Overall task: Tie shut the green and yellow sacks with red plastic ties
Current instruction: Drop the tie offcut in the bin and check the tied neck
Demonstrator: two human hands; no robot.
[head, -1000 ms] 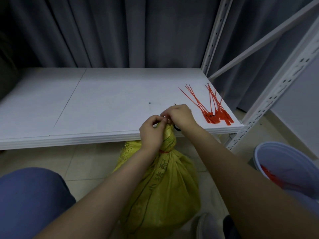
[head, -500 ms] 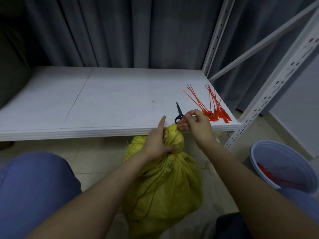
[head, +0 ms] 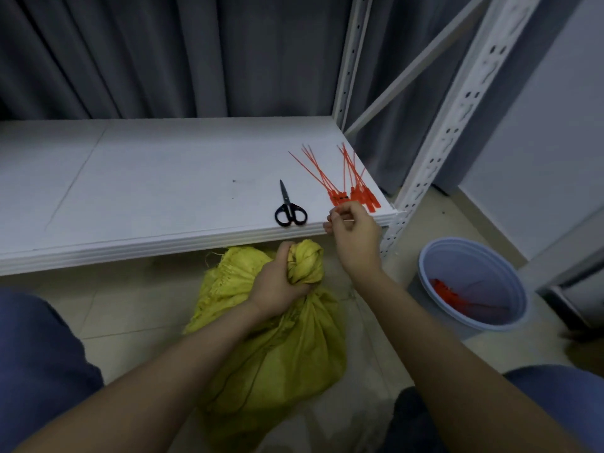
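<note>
A yellow woven sack (head: pixel 281 361) stands on the floor below the shelf edge. My left hand (head: pixel 277 286) grips its twisted, bunched neck (head: pixel 305 263) and hides whatever is around it. My right hand (head: pixel 354 237) is up at the front edge of the white shelf (head: pixel 147 191). Its curled fingers pinch the tag end of a red tie at the near side of the pile of red plastic ties (head: pixel 349 184). No green sack is in view.
Black scissors (head: pixel 289 207) lie on the shelf just left of the ties. A blue bucket (head: pixel 474 286) with red scraps inside stands on the floor at right, by the shelf's white upright (head: pixel 434 158). Grey curtains hang behind. My knees are at both lower corners.
My right hand left the sack's neck and rose right to the tie pile. My left hand closed fully round the neck. The scissors are now uncovered.
</note>
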